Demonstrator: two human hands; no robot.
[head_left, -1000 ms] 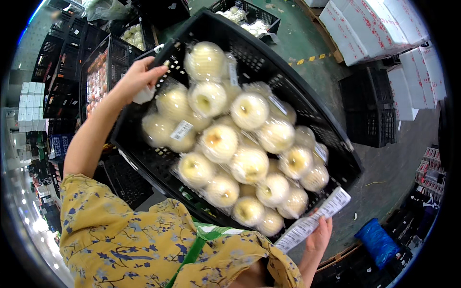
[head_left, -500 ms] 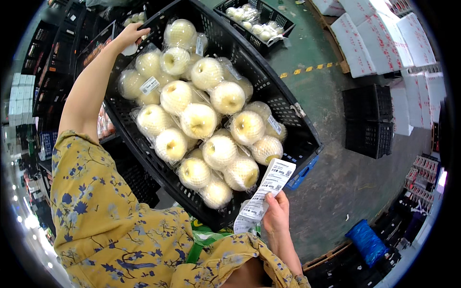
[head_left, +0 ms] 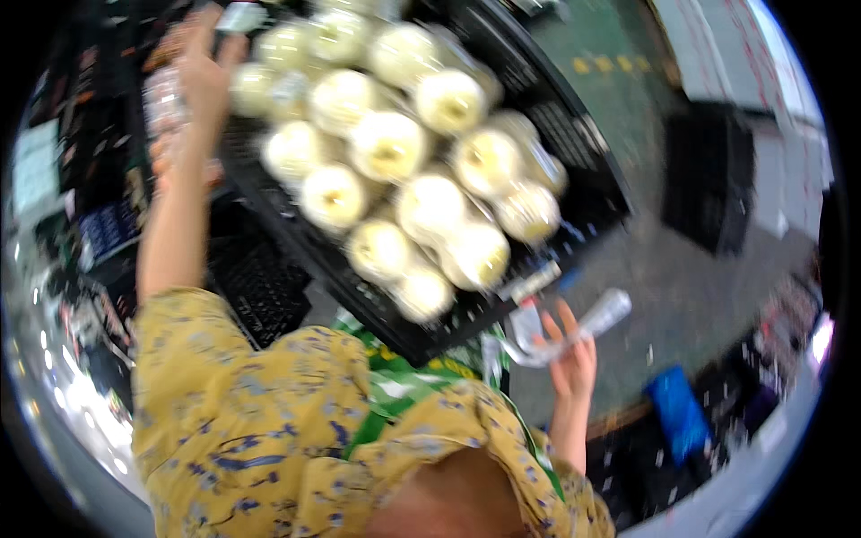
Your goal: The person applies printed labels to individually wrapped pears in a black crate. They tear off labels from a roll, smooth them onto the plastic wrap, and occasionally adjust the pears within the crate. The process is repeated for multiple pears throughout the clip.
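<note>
A black plastic crate (head_left: 603, 134) holds several plastic-wrapped packs of pale yellow round fruit (head_left: 388, 146) in foam nets. Over its far left corner is my left hand (head_left: 204, 72), thumb and fingers at a small whitish label (head_left: 240, 16); blur makes the grip hard to see. Beside the crate's near right corner, my right hand (head_left: 574, 359) holds a strip of white printed labels (head_left: 605, 311). The strip bends in a loop round the raised fingers, and its other part hangs toward the crate.
Stacked black crates (head_left: 708, 179) stand on the floor at the right, before white boxes (head_left: 717, 54). A blue bag (head_left: 679, 412) lies at the lower right. On the left are more dark crates (head_left: 251, 278) and reddish packed goods (head_left: 166, 108).
The view has shifted, so the crate sits higher in the picture. My left hand has come off the crate's rim. My right hand has moved right, away from the crate, and the label strip now curls sideways.
</note>
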